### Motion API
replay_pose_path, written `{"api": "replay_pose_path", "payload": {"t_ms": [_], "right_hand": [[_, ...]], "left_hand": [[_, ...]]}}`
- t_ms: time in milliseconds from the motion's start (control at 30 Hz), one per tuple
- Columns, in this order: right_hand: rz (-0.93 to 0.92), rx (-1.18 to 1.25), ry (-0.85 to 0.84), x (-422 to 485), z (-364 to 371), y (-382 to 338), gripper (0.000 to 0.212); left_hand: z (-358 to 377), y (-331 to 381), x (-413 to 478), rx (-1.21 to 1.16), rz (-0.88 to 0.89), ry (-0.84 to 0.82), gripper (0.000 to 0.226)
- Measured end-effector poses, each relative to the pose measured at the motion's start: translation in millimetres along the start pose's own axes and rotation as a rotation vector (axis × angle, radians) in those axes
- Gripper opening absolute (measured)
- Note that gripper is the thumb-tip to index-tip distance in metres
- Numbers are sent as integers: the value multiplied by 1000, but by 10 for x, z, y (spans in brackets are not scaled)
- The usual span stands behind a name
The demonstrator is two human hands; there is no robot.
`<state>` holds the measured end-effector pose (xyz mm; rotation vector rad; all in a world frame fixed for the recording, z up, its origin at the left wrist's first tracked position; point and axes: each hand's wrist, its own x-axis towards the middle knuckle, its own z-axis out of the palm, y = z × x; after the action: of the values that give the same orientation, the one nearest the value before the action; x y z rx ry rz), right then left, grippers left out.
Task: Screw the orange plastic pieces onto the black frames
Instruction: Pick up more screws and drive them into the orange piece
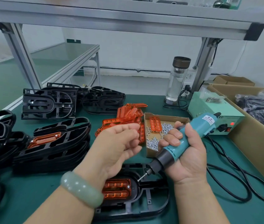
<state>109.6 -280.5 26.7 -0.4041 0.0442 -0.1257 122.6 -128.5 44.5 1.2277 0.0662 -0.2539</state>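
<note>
A black frame (pixel 153 206) lies at the table's front edge with an orange piece (pixel 116 189) seated in it; one screw shows at the piece's right end. My right hand (pixel 186 157) grips a teal electric screwdriver (pixel 191 136), whose bit points down-left just above the frame, right of the orange piece. My left hand (pixel 118 146) hovers palm-up over the frame with fingers curled toward the thumb; whether it pinches a screw cannot be seen. A loose pile of orange pieces (pixel 128 117) lies behind it.
A cardboard tray (pixel 165 118) holds screws (pixel 152 141) and one orange piece. Stacks of black frames (pixel 52 147) stand at the left, the top one fitted with an orange piece. A green power box (pixel 212 113), its black cable (pixel 234 178), a glass bottle (pixel 177 81) and a large carton (pixel 257 143) stand at the right.
</note>
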Motion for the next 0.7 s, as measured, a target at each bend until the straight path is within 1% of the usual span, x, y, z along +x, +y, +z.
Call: {"api": "replay_pose_path", "payload": {"t_ms": [100,133,200,367,533,667,700], "right_hand": [[-7,-5,4,-10,19,29,11],[-7,-8,3,-14,28,41,11],[-11,-14,7,-21,42,63,10],[-78,-25,55,-44,65,131,9],[-162,21,69,-44,92,151,9],[-243,-4,81,-62,101,154,8],[-262,-13,88,-69,102,157,13]], "left_hand": [[-195,-42,-162,11,22,4,29],[-246,-56,-214,8,36,10,27],[-330,-91,-305,3,65,21,16],[-459,-165,-422,-39,96,79,17],[-459,-225,-443,-131,43,80,17],[-450,-230,-444,-158,14,65,23],[-443,-236,-447,-156,3,65,23]]}}
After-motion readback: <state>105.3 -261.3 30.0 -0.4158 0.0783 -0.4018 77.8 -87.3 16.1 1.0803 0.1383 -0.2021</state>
